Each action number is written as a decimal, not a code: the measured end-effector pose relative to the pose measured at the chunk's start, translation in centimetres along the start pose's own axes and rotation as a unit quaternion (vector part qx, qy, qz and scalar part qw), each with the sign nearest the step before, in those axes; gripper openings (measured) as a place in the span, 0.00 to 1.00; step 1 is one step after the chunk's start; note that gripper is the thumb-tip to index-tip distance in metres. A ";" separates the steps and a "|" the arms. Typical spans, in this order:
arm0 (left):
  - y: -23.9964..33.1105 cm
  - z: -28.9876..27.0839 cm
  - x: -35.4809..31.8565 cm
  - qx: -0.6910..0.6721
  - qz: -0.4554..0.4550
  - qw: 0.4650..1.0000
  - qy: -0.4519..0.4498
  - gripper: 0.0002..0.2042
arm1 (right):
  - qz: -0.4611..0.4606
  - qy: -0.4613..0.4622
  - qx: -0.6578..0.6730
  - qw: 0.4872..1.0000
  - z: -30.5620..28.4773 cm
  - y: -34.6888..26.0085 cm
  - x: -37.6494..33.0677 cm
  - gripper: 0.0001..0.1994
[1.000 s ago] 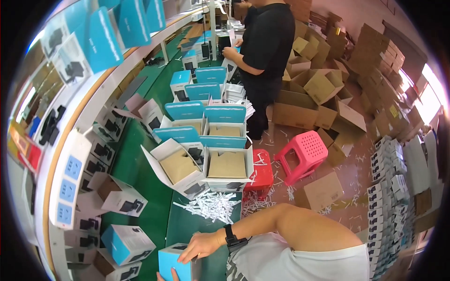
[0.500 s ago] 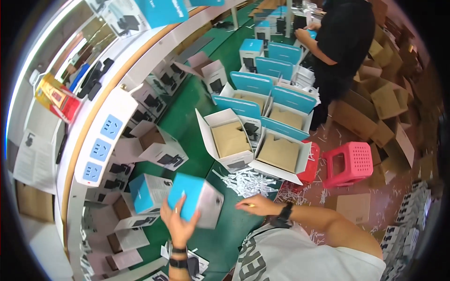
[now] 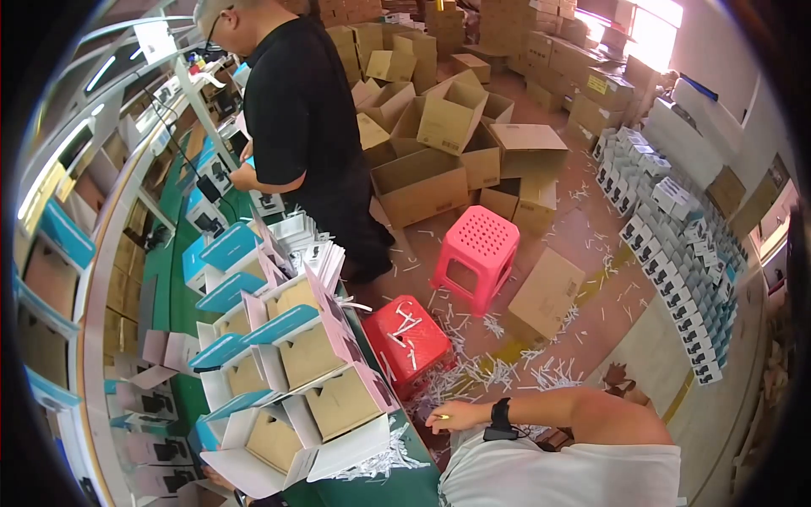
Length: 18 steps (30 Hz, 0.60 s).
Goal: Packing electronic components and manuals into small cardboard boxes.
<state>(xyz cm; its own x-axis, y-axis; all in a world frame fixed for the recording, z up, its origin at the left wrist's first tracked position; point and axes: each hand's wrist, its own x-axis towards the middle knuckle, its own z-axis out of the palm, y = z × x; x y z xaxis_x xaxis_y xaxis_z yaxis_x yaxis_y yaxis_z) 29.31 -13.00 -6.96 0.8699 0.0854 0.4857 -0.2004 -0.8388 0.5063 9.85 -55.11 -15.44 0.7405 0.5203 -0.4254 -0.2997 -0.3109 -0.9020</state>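
My right hand hangs by the table's near corner, its fingers loosely curled together and nothing visible in them. A dark band is round that wrist. At the lower left, most of my left hand is hidden behind the nearest open white carton, so its grip does not show. That carton belongs to a cluster of open white cartons with teal lids, several in two rows. Folded brown cardboard inserts fill them. White paper shreds lie on the green tabletop beside the cluster.
A red stool and a pink stool stand right of the table. Beyond, a person in black works at the bench. Brown cartons are heaped behind; small boxes line the right. Paper shreds litter the floor.
The view has swung to the right and up, showing more floor and stacked cartons. The teal-and-white box that my left hand held is out of sight. My right hand hangs with its fingers lower.
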 end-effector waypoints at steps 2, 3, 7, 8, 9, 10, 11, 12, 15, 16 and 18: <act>0.7 -1.5 -2.6 0.024 -0.012 0.999 0.042 0.25 | 0.018 -0.009 0.005 1.000 0.8 1.0 0.1 0.17; 0.2 -3.3 -4.9 0.047 -0.030 0.996 0.066 0.24 | 0.029 -0.031 0.004 0.999 1.5 1.5 0.3 0.17; 1.9 -16.6 -17.5 0.207 -0.158 0.962 0.080 0.21 | 0.017 -0.046 0.005 0.999 2.9 3.0 1.6 0.16; 3.5 -17.2 -20.2 0.213 -0.179 0.954 0.110 0.19 | 0.036 -0.058 0.024 0.997 2.8 2.8 2.0 0.15; 4.4 -18.6 -22.1 0.231 -0.195 0.945 0.122 0.20 | 0.060 -0.068 0.040 0.995 2.6 2.5 2.3 0.15; 3.8 -19.5 -25.0 0.262 -0.226 0.926 0.148 0.20 | 0.089 -0.105 0.004 0.991 2.0 1.5 1.7 0.14; 2.7 -21.5 -27.7 0.291 -0.246 0.908 0.175 0.21 | 0.108 -0.131 -0.032 0.985 2.2 -0.6 2.6 0.13; 2.3 -23.7 -30.3 0.316 -0.280 0.887 0.188 0.21 | 0.108 -0.175 -0.053 0.977 2.9 -1.0 3.6 0.13; 2.3 -28.9 -37.2 0.390 -0.371 0.804 0.251 0.21 | 0.096 -0.248 -0.034 0.963 5.2 0.1 4.8 0.12; 2.7 -30.1 -38.7 0.393 -0.388 0.794 0.255 0.21 | 0.096 -0.262 -0.042 0.959 6.0 -0.5 5.0 0.12; 2.9 -31.8 -40.5 0.394 -0.410 0.779 0.264 0.23 | 0.064 -0.305 -0.074 0.947 7.7 -1.9 5.6 0.12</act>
<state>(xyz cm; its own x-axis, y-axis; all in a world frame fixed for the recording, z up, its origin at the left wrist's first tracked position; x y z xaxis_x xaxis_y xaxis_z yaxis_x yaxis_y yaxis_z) -20.82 -1.82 -2.45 0.2123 0.8015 0.5591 0.8450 -0.4379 0.3070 9.94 -45.49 -16.70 0.2056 0.8196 -0.5347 -0.2429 -0.4866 -0.8392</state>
